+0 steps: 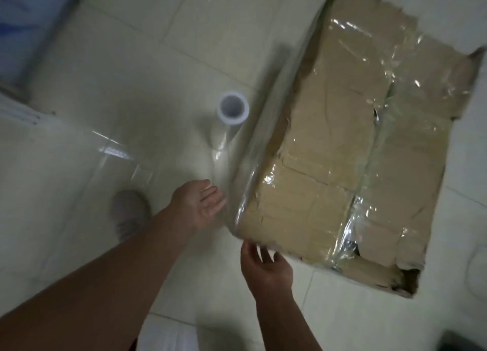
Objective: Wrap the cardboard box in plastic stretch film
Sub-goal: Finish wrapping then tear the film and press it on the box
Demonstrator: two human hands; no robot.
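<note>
Left grip and right grip, bare, on bare forearms. One foot in a soft greyish shoe, blurred. Pale garment at lower edge.

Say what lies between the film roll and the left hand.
Head view: a strand of clear film trailing from the film roll toward the left hand, over bare floor tile.

Pale glossy floor tiles with thin grout lines. Blue surface in the top left corner. Grey shoe on the tiles at lower left.
</note>
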